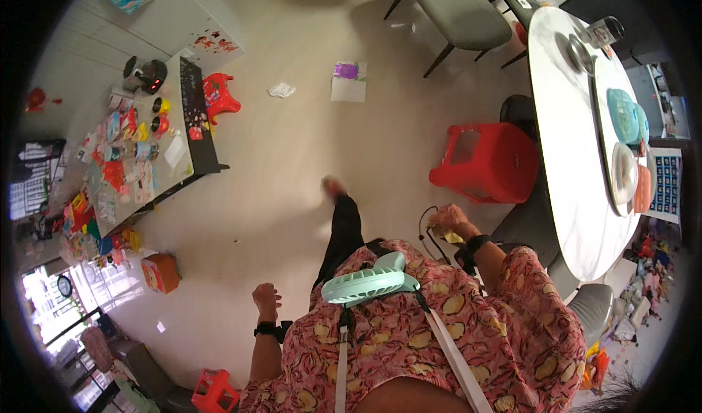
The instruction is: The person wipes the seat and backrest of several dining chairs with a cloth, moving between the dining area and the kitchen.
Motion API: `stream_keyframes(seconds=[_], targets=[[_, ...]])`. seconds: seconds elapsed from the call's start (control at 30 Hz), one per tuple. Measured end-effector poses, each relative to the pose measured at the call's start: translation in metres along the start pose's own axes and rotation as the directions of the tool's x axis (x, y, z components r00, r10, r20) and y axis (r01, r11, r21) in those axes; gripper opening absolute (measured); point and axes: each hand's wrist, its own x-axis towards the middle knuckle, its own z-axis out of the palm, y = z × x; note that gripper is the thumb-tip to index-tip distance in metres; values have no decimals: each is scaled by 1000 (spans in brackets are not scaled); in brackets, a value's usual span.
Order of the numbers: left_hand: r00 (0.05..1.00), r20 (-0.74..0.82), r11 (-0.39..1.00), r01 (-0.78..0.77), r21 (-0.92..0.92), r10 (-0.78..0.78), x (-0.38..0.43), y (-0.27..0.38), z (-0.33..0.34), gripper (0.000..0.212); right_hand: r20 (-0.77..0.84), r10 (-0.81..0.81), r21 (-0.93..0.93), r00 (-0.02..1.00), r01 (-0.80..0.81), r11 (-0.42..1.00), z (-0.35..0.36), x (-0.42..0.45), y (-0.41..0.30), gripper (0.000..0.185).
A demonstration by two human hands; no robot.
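My left hand [266, 300] hangs over the bare floor, its fingers loosely curled with small gaps between them. Nothing shows in it. On the other side, my right hand [448, 218] is closed beside the red plastic stool [488, 163]. A thin black cord [421, 227] loops out from its fingers, and a small yellowish thing [453, 237] shows just below them. What exactly lies inside that grip is hidden. Both wrists wear black bands. A pale green neck fan [367, 284] hangs on my chest. One foot [332, 187] is stretched forward, blurred.
To the right stands a white oval table [570, 139] with covered dishes, beside grey chairs [460, 15]. A cluttered low table [170, 180] is at the left, near a small red stool [220, 96]. A printed sheet [348, 89] and crumpled tissue [282, 90] lie on the floor ahead.
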Motion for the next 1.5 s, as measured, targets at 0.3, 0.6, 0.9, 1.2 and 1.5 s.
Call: stream_keyframes(seconds=[0.3,0.6,0.9,1.2,1.5], targets=[[959,106,901,-285,328,265,38,150,98,25,430,461,599,776,-627,498,-100,78,28,28],[996,79,995,-55,88,48,21,126,59,20,453,405,598,794,-607,523,-74,224,78,32],[918,-71,906,397,148,-391,-63,133,85,25,504,591,792,629,-610,-26,-61,394,109,38],[848,-115,842,528,108,-517,-97,105,52,25,539,697,842,473,-278,-463,23,445,145,46],[820,-196,821,562,95,-538,-94,153,122,34,510,366,734,778,-173,-657,-9,433,129,45]])
